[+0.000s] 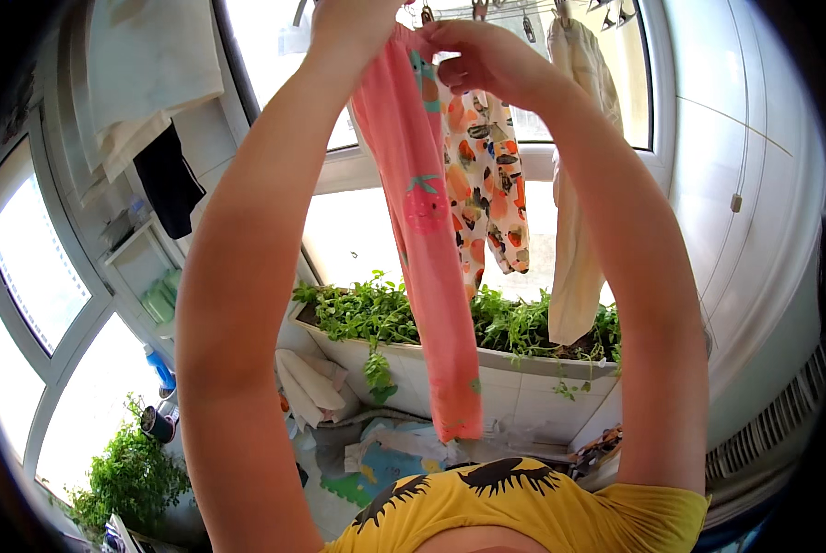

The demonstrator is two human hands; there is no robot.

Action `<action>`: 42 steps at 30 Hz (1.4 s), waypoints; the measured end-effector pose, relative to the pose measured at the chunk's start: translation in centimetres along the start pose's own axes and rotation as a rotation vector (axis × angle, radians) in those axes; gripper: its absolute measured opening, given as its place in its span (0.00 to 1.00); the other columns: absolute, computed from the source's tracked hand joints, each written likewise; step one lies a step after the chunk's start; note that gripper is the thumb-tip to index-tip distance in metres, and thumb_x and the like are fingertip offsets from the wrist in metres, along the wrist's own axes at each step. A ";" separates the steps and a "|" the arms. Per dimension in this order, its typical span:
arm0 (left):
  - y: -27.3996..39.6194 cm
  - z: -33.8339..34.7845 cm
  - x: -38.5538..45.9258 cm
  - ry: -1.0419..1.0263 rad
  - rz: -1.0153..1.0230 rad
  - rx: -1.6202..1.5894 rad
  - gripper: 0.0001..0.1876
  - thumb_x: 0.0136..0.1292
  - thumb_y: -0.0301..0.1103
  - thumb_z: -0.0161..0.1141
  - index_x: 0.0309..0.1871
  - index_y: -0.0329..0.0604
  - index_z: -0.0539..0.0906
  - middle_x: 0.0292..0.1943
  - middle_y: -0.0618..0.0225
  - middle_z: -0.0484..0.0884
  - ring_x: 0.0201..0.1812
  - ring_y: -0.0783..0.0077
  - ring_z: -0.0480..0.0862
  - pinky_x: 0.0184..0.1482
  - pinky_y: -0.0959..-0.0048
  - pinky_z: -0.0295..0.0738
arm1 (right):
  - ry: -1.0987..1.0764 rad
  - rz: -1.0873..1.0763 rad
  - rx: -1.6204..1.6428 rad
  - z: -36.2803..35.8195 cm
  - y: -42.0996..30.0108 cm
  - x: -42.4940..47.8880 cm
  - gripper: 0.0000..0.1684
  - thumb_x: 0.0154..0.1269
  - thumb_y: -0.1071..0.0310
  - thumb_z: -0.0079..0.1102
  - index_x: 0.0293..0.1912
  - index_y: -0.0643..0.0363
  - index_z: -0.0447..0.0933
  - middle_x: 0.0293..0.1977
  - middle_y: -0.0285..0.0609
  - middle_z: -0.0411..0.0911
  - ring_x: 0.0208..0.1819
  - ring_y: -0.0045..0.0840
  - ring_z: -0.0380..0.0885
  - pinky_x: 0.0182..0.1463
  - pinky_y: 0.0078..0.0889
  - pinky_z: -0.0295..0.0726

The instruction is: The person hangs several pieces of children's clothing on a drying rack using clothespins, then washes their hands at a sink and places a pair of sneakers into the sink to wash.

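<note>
Pink child's trousers (426, 276) with a strawberry print and a green-blue figure hang full length in front of me, legs down. At the top edge of the picture my left hand (357, 31) is against the left side of the waistband; its fingers are mostly cut off. My right hand (485, 59) pinches the waistband's right side with its fingertips, the other fingers curled. Just above the waistband is a clothes clip (427, 14), partly hidden. Behind the trousers hang patterned child's trousers (502, 186) in white, orange and black.
Cream trousers (572, 290) hang at the right, near other clips (529, 29). Below runs a planter (399, 345) of leafy plants (371, 307) by the window. At the left hang a white cloth (153, 62) and a dark garment (169, 183). A bushy plant (126, 470) stands lower left.
</note>
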State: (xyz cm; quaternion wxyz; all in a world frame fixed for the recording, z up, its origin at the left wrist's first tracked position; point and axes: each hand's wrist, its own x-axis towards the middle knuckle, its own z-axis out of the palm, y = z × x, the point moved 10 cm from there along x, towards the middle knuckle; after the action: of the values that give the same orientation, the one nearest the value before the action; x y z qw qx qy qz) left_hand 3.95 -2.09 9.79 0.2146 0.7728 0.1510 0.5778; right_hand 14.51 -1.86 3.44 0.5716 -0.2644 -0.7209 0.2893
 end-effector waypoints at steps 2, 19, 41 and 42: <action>-1.4 -0.5 0.0 -0.028 -0.079 -0.168 0.18 0.63 0.43 0.59 0.33 0.32 0.81 0.23 0.62 0.80 0.25 0.69 0.82 0.28 0.73 0.76 | -0.061 -0.069 -0.078 0.2 -0.6 -0.1 0.16 0.65 0.60 0.50 0.46 0.59 0.76 0.30 0.29 0.70 0.26 0.14 0.66 0.32 0.17 0.69; -3.6 -3.5 0.7 0.070 -0.085 -0.300 0.14 0.58 0.38 0.66 0.30 0.35 0.79 0.24 0.65 0.80 0.25 0.72 0.80 0.29 0.74 0.77 | 0.146 -0.112 -0.406 0.4 -3.3 0.7 0.13 0.55 0.64 0.65 0.35 0.64 0.79 0.20 0.36 0.76 0.19 0.17 0.72 0.24 0.19 0.68; -3.3 -2.6 0.6 -0.011 -0.103 -0.256 0.13 0.58 0.39 0.66 0.29 0.38 0.79 0.25 0.67 0.81 0.24 0.76 0.79 0.28 0.77 0.74 | 0.225 -0.084 -0.490 -0.1 -4.4 1.2 0.09 0.56 0.66 0.61 0.32 0.63 0.81 0.19 0.37 0.75 0.18 0.18 0.71 0.23 0.21 0.70; -3.3 -2.6 0.5 -0.019 -0.104 -0.256 0.13 0.59 0.39 0.66 0.29 0.38 0.79 0.25 0.67 0.81 0.24 0.76 0.79 0.28 0.78 0.73 | 0.228 -0.092 -0.490 -0.1 -4.4 1.1 0.09 0.56 0.66 0.61 0.32 0.63 0.80 0.19 0.36 0.75 0.18 0.18 0.71 0.23 0.21 0.70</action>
State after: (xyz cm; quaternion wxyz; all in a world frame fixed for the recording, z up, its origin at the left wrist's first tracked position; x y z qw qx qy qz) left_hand 1.66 1.42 9.15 0.3426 0.7357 0.1137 0.5732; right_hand 14.10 -4.11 7.39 0.5806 -0.3926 -0.7117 0.0486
